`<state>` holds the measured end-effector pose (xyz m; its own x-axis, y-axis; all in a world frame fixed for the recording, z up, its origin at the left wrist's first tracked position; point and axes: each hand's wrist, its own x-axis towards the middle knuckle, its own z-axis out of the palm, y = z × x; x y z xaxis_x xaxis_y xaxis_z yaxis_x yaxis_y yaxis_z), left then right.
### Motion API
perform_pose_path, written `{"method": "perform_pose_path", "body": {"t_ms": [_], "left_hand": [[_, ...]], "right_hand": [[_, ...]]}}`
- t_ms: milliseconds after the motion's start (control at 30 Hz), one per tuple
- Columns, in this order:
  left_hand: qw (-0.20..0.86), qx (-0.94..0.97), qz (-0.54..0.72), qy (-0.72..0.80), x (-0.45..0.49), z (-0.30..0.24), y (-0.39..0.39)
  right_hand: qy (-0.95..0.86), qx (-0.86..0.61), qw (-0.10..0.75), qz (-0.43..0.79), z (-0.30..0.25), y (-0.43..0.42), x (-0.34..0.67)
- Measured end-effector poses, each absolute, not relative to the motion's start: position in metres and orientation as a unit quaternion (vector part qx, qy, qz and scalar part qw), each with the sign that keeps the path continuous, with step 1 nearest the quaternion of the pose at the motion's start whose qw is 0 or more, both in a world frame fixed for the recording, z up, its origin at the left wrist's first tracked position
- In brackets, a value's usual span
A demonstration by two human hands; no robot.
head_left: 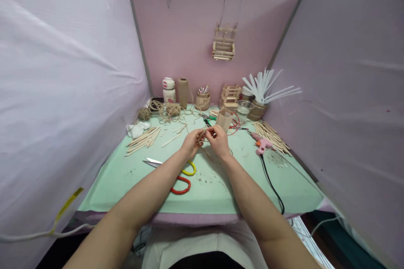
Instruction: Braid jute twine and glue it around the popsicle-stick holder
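Above the middle of the table my left hand (192, 143) and my right hand (219, 141) meet, fingertips almost touching. Both are pinched on a length of jute twine (206, 154), whose loose part trails below the fingers. What lies right between the fingertips is too small to make out. Just behind my right hand stands a small holder made of craft sticks (224, 119). Under my left forearm lies a pair of scissors (181, 185) with one red and one yellow handle loop, partly covered by the arm and with its blades apart.
Craft sticks lie at left (143, 141) and right (273, 136). A pink glue gun (263, 144) with a black cord rests at right. Tangled twine (164, 110), a jar (169, 92) and glue sticks (263, 86) stand behind. A stick basket (224, 48) hangs on the back wall.
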<state>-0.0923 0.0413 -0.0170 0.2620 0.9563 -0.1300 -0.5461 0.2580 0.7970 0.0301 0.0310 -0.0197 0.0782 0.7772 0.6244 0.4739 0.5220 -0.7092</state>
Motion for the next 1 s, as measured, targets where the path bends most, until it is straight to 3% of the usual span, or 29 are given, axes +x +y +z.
{"method": "perform_pose_path", "body": {"t_ms": [267, 433, 600, 1000], "left_hand": [[0.718, 0.343, 0.516, 0.316, -0.092, -0.023, 0.042], [0.601, 0.445, 0.559, 0.358, -0.091, -0.024, 0.041], [0.488, 0.561, 0.508, 0.434, -0.094, -0.02, 0.04], [0.404, 0.665, 0.46, 0.428, -0.083, -0.018, 0.029]], "right_hand": [[-0.676, -0.461, 0.551, 0.164, -0.019, 0.031, 0.03], [-0.628, -0.479, 0.556, 0.258, -0.021, 0.036, 0.033], [-0.587, -0.495, 0.556, 0.32, -0.026, 0.042, 0.035], [-0.432, -0.574, 0.617, 0.321, -0.041, 0.054, 0.036]]}}
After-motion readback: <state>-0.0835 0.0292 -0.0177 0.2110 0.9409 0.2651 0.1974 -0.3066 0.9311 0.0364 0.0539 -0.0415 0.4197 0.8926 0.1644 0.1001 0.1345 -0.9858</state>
